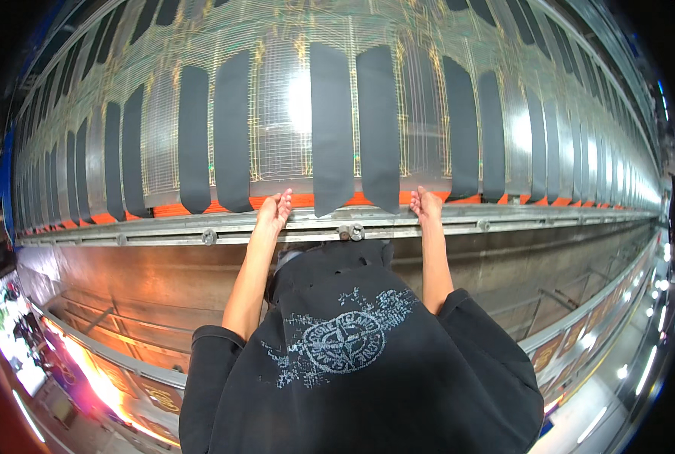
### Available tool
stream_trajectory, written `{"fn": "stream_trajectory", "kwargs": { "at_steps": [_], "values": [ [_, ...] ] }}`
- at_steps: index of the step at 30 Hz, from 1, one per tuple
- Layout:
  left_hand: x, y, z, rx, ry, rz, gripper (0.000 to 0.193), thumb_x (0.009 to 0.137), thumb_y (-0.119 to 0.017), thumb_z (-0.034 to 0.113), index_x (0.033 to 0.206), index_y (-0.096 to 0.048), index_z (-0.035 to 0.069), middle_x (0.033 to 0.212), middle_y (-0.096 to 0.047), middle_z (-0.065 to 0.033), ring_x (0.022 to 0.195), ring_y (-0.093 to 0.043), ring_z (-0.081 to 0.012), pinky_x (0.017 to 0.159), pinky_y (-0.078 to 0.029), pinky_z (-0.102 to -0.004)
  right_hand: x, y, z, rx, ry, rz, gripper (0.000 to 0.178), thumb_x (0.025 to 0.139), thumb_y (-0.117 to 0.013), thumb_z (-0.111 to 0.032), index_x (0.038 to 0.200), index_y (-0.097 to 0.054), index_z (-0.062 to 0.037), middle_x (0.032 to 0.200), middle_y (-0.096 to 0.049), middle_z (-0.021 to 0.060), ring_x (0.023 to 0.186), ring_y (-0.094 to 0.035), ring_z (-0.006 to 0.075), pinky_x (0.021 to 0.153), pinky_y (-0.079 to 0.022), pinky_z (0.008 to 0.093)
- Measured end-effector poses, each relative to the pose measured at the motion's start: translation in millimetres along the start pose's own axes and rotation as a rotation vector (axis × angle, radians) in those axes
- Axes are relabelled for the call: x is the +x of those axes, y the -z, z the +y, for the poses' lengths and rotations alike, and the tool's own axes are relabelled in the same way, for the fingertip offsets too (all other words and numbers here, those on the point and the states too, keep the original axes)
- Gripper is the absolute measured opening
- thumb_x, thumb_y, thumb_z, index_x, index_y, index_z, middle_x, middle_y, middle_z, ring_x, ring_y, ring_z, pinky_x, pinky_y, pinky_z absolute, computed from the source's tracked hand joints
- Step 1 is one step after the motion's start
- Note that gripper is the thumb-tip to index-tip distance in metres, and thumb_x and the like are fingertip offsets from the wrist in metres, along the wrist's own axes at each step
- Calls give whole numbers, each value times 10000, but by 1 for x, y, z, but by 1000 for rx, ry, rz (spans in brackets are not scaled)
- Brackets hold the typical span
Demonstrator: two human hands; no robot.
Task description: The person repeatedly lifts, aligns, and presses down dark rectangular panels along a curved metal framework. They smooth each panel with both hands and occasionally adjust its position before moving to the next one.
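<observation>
Both my hands are raised at the near edge of a long printing-style table [280,185], about a forearm's width apart. My left hand [276,209] is closed, its fingers curled by the orange strip [318,200] along the edge. My right hand [426,204] is curled the same way, further right. Whatever the fingers may pinch is too small to make out. Between the hands lie two dark grey fabric panels [333,129] [379,125], their pointed lower ends overlapping the orange edge. Another dark panel [234,132] lies just left of my left hand.
More dark panels [194,140] lie in rows along the table, amid thin yellow and green guide lines. A metal rail [315,224] with round knobs [356,232] borders the near edge. Behind me runs another long table [141,378], bright with glare.
</observation>
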State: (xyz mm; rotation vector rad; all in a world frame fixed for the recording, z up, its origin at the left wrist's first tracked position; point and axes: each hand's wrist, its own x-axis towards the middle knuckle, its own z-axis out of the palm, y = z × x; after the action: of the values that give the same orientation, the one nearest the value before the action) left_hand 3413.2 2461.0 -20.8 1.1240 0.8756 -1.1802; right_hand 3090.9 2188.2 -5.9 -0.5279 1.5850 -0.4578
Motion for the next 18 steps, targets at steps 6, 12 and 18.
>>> {"fn": "stream_trajectory", "kwargs": {
  "at_steps": [6, 12, 18],
  "values": [
    [-9, -11, 3, 106, 172, -86, 326, 1104, -429, 149, 1219, -616, -93, 909, -718, -113, 664, -680, -135, 562, -630, -237, -14, 12, 3, -654, 214, -18, 242, 957, -673, -227, 888, -681, 5, 669, -691, 128, 557, -657, 213, 527, -532, 366],
    [-33, 1, 3, 325, 232, -6, 233, 1095, -532, 291, 982, -553, 88, 952, -767, -151, 555, -671, -148, 423, -568, -232, -42, 29, -14, -1210, 521, -43, 282, 846, -759, -343, 794, -736, -66, 677, -688, 187, 723, -703, 390, 718, -548, 456],
    [-75, 21, 13, 279, 243, -89, 227, 1069, -583, 289, 1042, -648, 74, 878, -752, -89, 545, -628, -110, 404, -492, -198, -74, 36, -58, -1141, 400, -248, 277, 862, -790, -310, 843, -739, -38, 610, -596, 67, 595, -585, 182, 598, -461, 388]
  ]
}}
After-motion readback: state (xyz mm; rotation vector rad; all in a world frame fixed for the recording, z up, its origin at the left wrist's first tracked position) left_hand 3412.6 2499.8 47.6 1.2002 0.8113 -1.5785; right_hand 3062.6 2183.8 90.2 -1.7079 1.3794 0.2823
